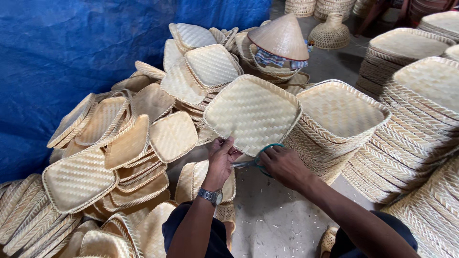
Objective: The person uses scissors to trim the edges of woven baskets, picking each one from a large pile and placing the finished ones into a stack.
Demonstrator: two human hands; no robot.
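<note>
My left hand [222, 157], with a wristwatch on its wrist, grips the near edge of a square woven bamboo tray [253, 112] held tilted up in front of me. Green-handled scissors [258, 160] are in my right hand [283, 165], their blades pointing left at the tray's lower rim beside my left fingers. The blade tips are partly hidden by my left hand.
A loose heap of woven trays [124, 143] lies at my left against a blue tarpaulin [71, 48]. Neat tall stacks of trays [420, 110] stand at the right. A conical straw hat [281, 37] rests on trays at the back. Concrete floor [272, 215] shows between my knees.
</note>
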